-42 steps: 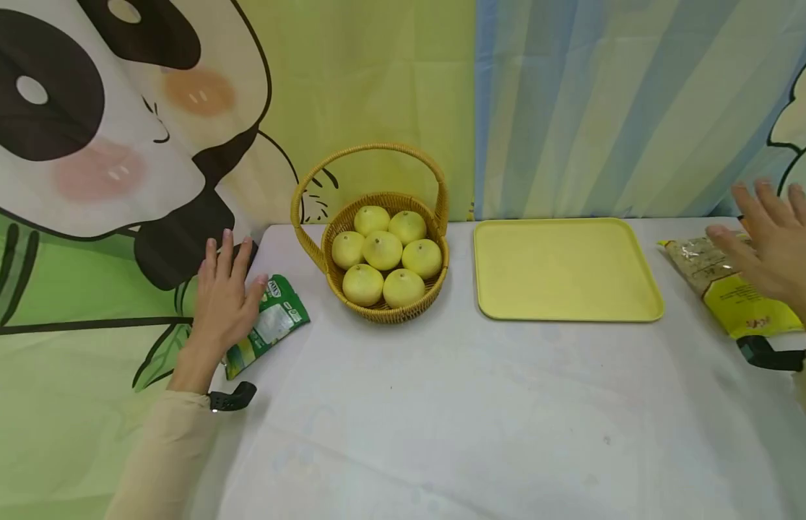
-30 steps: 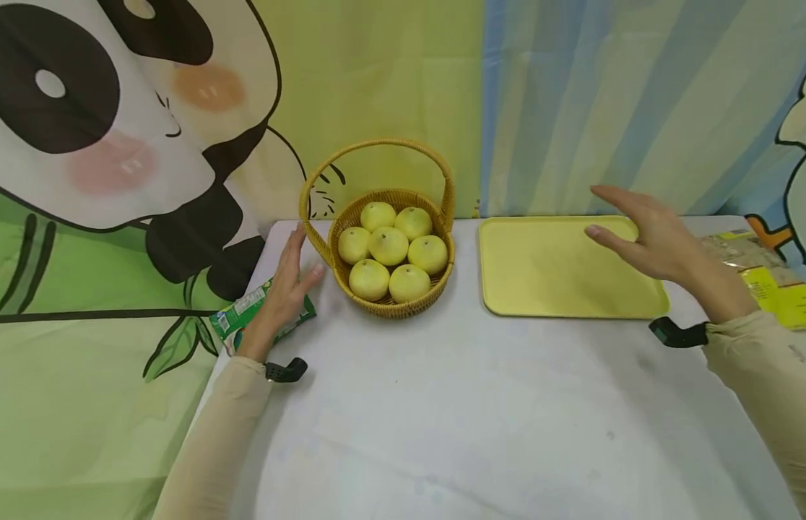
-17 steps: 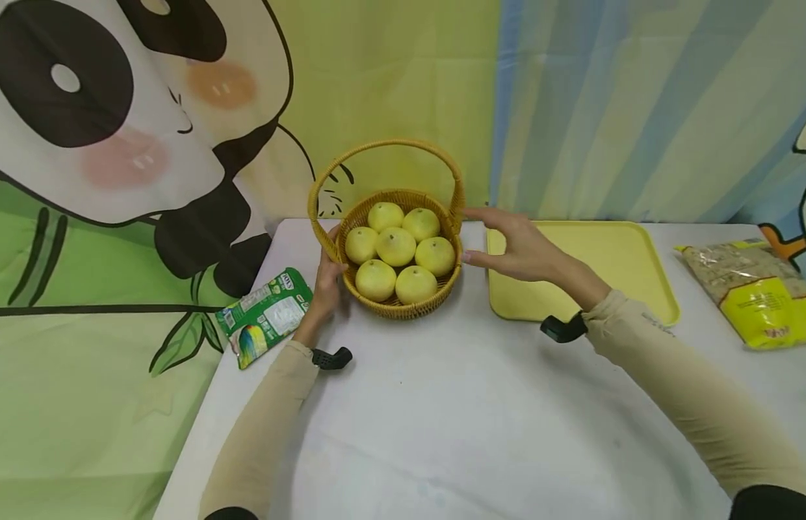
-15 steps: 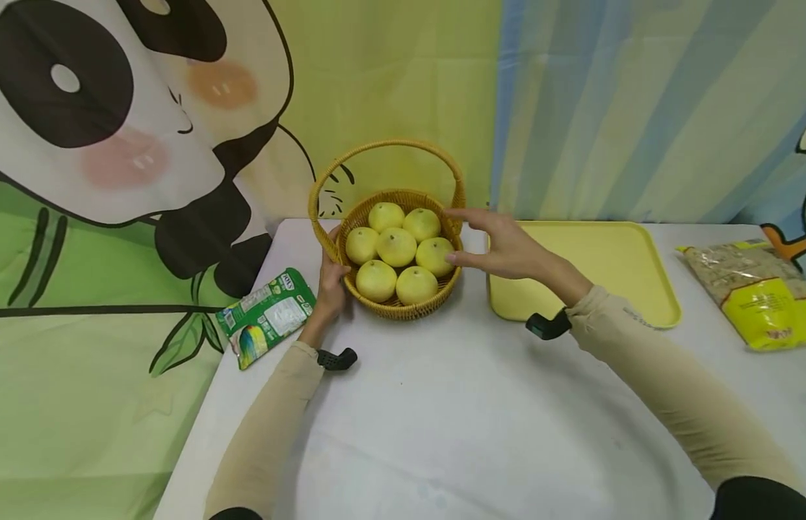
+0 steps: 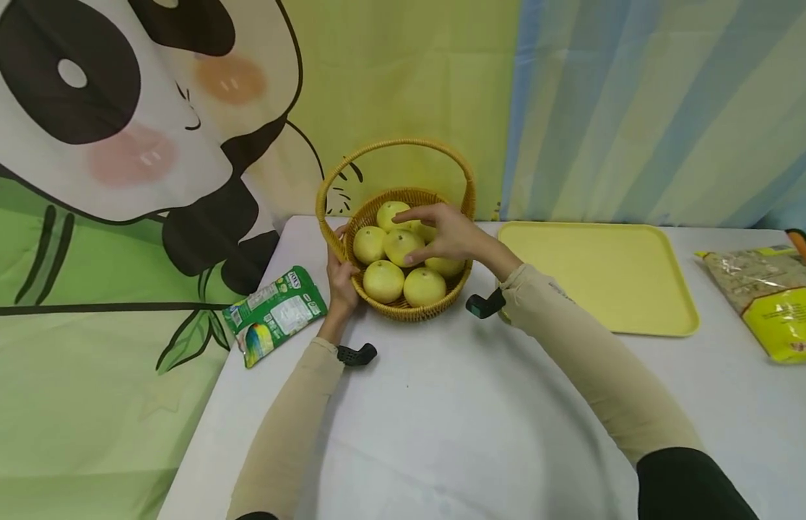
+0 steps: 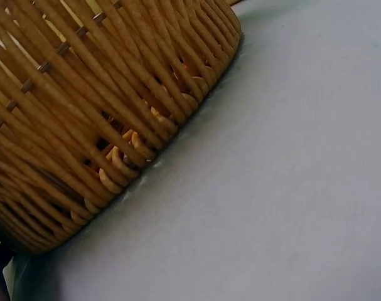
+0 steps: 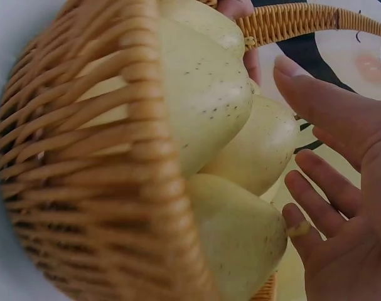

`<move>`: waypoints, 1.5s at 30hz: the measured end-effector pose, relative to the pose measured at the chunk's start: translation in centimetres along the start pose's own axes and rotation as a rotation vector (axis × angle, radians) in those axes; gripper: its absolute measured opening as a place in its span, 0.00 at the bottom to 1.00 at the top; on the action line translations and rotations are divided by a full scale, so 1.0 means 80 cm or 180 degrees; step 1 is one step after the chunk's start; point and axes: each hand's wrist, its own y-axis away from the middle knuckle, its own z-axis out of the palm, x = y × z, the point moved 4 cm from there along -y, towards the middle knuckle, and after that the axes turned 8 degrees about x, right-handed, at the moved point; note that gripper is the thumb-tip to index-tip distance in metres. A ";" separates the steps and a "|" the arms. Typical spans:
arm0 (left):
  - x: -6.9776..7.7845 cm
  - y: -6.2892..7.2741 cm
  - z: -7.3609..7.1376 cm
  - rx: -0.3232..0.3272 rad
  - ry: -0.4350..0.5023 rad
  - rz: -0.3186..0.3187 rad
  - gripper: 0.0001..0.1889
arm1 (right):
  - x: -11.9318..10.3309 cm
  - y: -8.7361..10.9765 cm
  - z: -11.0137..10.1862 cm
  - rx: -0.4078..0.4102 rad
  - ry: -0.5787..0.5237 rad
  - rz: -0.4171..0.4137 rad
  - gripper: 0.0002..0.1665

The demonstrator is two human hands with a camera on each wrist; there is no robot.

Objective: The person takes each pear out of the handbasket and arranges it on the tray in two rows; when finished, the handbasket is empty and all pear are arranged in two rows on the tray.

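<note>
A wicker basket with a tall arched handle holds several pale yellow-green fruits. At its left side my left hand grips the basket, thumb by the rim and fingers partly hidden behind the handle's base. My right hand reaches over the fruits from the right, fingers and thumb spread above the middle fruit. In the right wrist view this hand is beside the speckled fruits, holding none. The left wrist view shows the basket's woven wall on the white tabletop.
A green packet lies left of the basket near the table's left edge. Right of the basket are a flat yellow tray and a clear-and-yellow bag. A printed curtain hangs behind the table.
Both hands have come inward from the table's sides. The left hand has taken hold of the basket's side; the right has passed over the tray and above the fruits. The head view has shifted slightly.
</note>
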 end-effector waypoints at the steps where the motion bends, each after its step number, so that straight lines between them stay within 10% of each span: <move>1: 0.000 0.001 0.001 0.0012 0.0035 -0.0014 0.44 | 0.001 -0.003 0.002 -0.0019 0.0002 0.0022 0.43; 13: -0.004 0.008 0.005 0.0089 0.0092 -0.0071 0.44 | 0.015 -0.018 0.019 -0.0231 0.0201 0.0231 0.47; 25: -0.004 0.007 0.005 0.0140 0.0138 -0.0075 0.44 | 0.012 -0.019 0.023 0.0193 0.0284 0.0239 0.39; 45: -0.002 0.009 0.006 0.0193 -0.0072 -0.0154 0.47 | 0.002 0.041 -0.026 0.0622 -0.1369 0.0059 0.35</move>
